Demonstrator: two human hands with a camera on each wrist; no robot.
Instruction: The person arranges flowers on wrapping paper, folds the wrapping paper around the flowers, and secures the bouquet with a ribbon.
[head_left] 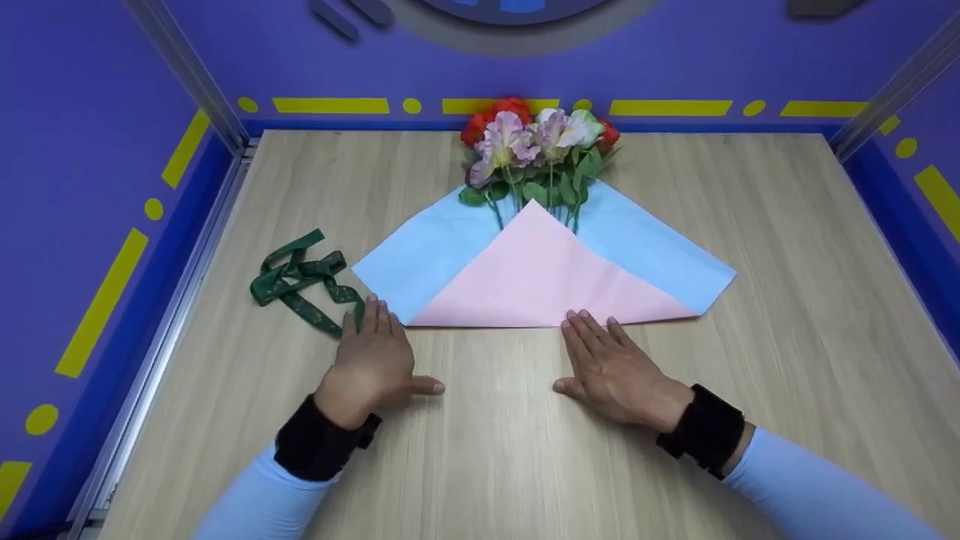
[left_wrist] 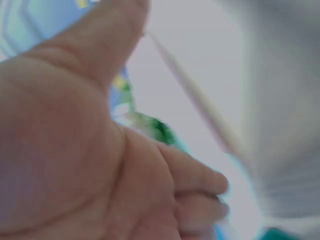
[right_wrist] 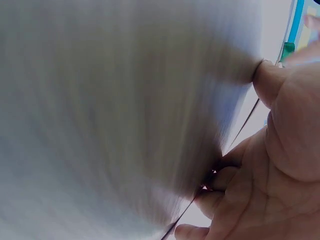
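A sheet of wrapping paper lies folded on the table, its pink flap (head_left: 525, 277) turned up over the light blue side (head_left: 652, 247). Artificial flowers (head_left: 517, 146), red, lilac and white with green leaves, lie on the blue part, their lower stems hidden under the flap. My right hand (head_left: 619, 371) lies flat, fingertips touching the fold at the bottom edge. My left hand (head_left: 373, 364), fingers straight and thumb spread, is beside the paper's lower left corner, near a green ribbon (head_left: 296, 281). The left wrist view shows its blurred palm (left_wrist: 85, 160); in the right wrist view, the fingers (right_wrist: 210, 202) meet the fold.
The wooden table (head_left: 487, 450) extends on all sides of the paper. A purple-blue wall (head_left: 675, 67) with yellow marks stands behind the flowers, with side panels left and right. A metal rail (head_left: 142, 390) runs along the left edge.
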